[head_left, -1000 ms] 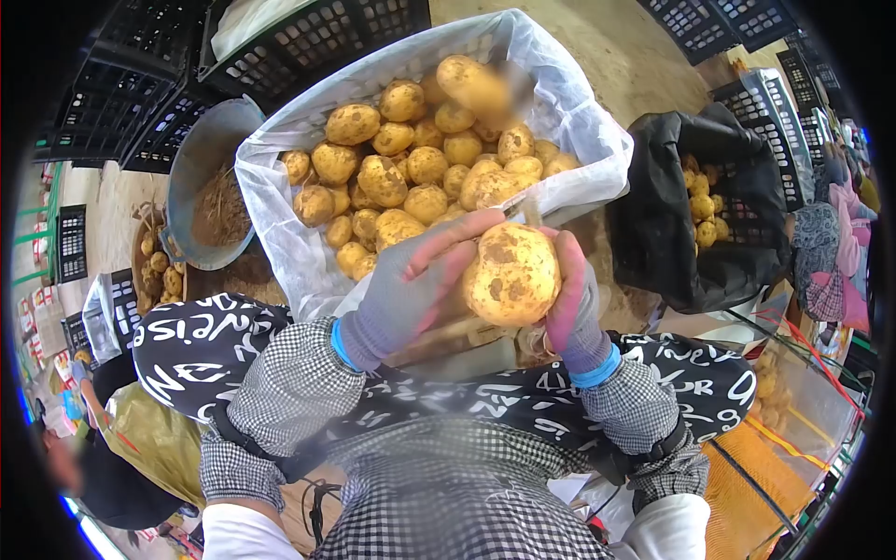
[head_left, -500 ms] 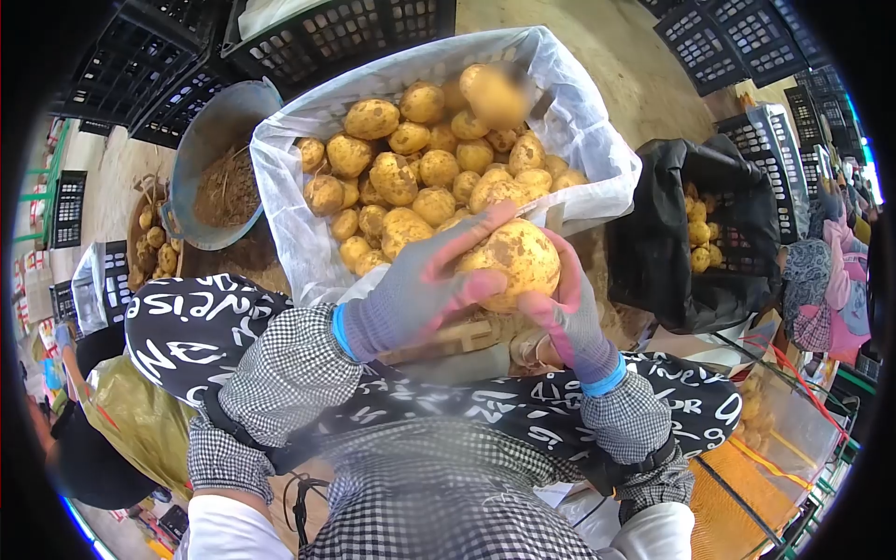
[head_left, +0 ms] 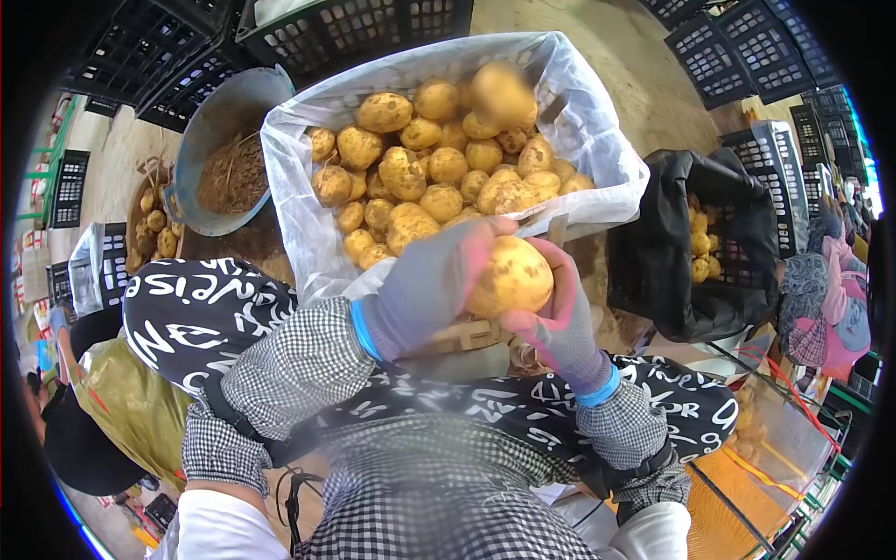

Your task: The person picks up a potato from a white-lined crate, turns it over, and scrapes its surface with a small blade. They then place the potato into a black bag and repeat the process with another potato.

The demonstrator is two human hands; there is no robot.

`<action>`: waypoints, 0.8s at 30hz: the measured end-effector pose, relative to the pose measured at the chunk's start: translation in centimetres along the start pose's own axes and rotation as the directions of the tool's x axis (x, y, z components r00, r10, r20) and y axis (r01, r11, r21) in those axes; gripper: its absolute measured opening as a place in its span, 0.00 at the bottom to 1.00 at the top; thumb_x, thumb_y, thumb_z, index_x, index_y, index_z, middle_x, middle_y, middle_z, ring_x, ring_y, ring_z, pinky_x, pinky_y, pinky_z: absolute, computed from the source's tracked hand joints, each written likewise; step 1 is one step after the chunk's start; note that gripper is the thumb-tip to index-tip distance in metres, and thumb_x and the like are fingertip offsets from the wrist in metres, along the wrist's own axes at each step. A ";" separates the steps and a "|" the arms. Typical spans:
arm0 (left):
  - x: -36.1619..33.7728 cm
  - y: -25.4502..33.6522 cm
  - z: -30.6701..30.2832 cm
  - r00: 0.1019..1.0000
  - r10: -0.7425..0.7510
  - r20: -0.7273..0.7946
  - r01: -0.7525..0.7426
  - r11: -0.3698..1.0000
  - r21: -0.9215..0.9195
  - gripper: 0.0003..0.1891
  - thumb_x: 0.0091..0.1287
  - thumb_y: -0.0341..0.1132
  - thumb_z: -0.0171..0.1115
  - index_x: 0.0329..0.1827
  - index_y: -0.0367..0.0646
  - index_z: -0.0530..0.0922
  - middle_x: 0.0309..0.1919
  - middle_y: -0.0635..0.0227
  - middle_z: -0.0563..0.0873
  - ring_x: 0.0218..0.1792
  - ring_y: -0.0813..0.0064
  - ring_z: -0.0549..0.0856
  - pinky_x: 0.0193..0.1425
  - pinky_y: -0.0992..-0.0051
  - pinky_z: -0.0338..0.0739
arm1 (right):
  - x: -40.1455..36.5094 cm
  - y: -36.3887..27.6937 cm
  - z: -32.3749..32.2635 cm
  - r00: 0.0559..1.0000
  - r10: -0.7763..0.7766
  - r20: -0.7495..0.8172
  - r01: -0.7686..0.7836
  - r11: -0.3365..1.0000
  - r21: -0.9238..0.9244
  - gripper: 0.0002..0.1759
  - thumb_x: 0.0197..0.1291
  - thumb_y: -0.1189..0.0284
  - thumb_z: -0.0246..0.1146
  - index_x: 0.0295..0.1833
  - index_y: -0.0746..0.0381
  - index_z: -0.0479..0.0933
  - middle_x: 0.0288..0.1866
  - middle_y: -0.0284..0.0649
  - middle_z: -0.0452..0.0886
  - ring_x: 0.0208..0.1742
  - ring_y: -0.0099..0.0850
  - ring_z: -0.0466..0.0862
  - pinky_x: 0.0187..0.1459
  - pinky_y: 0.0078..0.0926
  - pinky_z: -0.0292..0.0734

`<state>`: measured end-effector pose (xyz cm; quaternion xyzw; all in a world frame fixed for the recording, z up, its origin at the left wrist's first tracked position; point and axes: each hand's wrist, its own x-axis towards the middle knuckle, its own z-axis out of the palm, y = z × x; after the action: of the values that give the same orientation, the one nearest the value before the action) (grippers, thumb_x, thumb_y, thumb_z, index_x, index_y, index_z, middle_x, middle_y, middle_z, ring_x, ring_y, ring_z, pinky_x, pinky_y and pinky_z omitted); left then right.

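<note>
A large yellow potato with brown soil patches is between my two gloved hands, just above the near edge of the lined crate. My right hand grips it from the right, thumb below and fingers behind. Against its left side is my left hand, slightly blurred, its fingers curled over the potato. Both gloves are grey and pink with blue cuffs. Just beyond, many more potatoes fill the crate with its white liner.
A blue-grey tub of soil and dry scraps stands at the left, beside more potatoes. To the right is a black-lined crate with some potatoes inside. Black crates stand behind. Another person is at far right.
The potato has turned between my hands and shows a cleaner face. My left hand has shifted slightly right and its fingers are more curled. The view has moved a little.
</note>
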<state>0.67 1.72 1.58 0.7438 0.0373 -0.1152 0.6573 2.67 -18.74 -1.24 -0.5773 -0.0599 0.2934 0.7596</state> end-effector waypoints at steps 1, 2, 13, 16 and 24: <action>0.5 0.4 -0.2 1.000 -0.003 -0.030 0.004 1.000 0.031 0.25 0.75 0.47 0.58 0.70 0.44 0.73 0.48 0.54 0.86 0.52 0.62 0.86 0.56 0.69 0.80 | 0.0 -0.1 0.1 1.000 0.013 -0.009 -0.012 1.000 0.028 0.55 0.47 0.66 0.82 0.75 0.65 0.56 0.69 0.43 0.69 0.68 0.33 0.74 0.69 0.34 0.72; 0.8 0.6 -0.3 0.998 -0.005 -0.061 0.009 0.998 0.062 0.24 0.75 0.46 0.59 0.69 0.44 0.73 0.48 0.54 0.86 0.51 0.61 0.86 0.55 0.69 0.80 | 0.0 -0.2 0.2 0.999 0.026 -0.018 -0.025 0.998 0.056 0.58 0.44 0.61 0.84 0.75 0.66 0.55 0.69 0.43 0.69 0.68 0.33 0.74 0.70 0.35 0.71; 0.4 -1.0 -1.2 0.977 0.197 0.088 -0.203 0.977 0.068 0.27 0.75 0.48 0.57 0.67 0.35 0.72 0.63 0.50 0.76 0.62 0.61 0.79 0.64 0.67 0.76 | -0.1 -0.3 0.5 0.999 0.013 -0.034 -0.011 0.997 0.076 0.59 0.45 0.57 0.83 0.75 0.67 0.54 0.69 0.43 0.69 0.69 0.34 0.73 0.70 0.35 0.71; 1.5 -1.4 -0.3 0.994 0.064 0.083 -0.043 0.973 -0.225 0.35 0.71 0.53 0.62 0.70 0.33 0.68 0.64 0.52 0.76 0.65 0.64 0.77 0.67 0.68 0.73 | 0.3 -1.6 0.6 0.998 -0.032 -0.053 0.040 0.987 0.157 0.52 0.52 0.65 0.78 0.75 0.66 0.55 0.68 0.45 0.70 0.69 0.35 0.73 0.69 0.37 0.72; 1.2 -2.1 0.3 0.999 0.033 0.011 -0.030 0.974 -0.223 0.51 0.56 0.57 0.77 0.75 0.36 0.62 0.65 0.50 0.74 0.68 0.60 0.74 0.73 0.66 0.68 | 1.1 -2.9 -2.6 0.961 -0.244 -0.130 0.173 0.898 -0.404 0.33 0.76 0.71 0.50 0.81 0.68 0.51 0.52 0.41 0.79 0.36 0.19 0.74 0.35 0.15 0.69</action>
<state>1.38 1.63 -0.74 0.6649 0.0337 -0.1052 0.7387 5.77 -20.83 0.28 -0.7303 -0.1107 0.1397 0.6595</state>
